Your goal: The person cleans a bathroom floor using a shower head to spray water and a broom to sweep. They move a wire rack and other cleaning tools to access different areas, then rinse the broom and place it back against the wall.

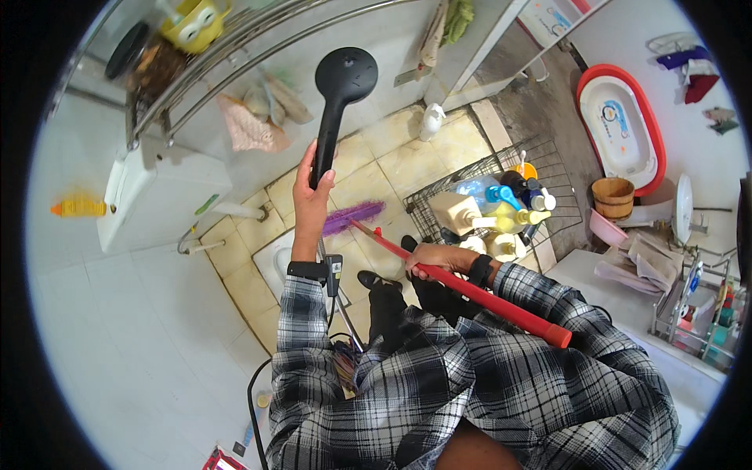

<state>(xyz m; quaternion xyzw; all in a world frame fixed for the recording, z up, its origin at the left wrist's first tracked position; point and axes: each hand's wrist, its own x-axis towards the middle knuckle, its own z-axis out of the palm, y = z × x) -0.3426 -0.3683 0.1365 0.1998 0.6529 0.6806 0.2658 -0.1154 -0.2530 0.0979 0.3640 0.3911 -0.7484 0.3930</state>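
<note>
My left hand (309,205) grips the handle of a black handheld shower head (346,73), raised upright with its round head at the top. A metal shower hose (351,329) runs down beside that wrist. My right hand (432,258) is closed around the red pole (490,299) of a floor brush, held slanting across my front. At the pole's far end, the purple bristle head (367,212) rests on the yellowish floor tiles (405,167). Partly hidden behind my left forearm is a white squat toilet (270,258). No water stream is visible from the shower head.
A wire rack (420,200) full of pump bottles stands to the right of my feet. Beyond it are a red-and-white baby bath (664,141) and a wooden bucket (612,198). A white cistern (150,194) and metal towel rail (235,73) are on the left walls.
</note>
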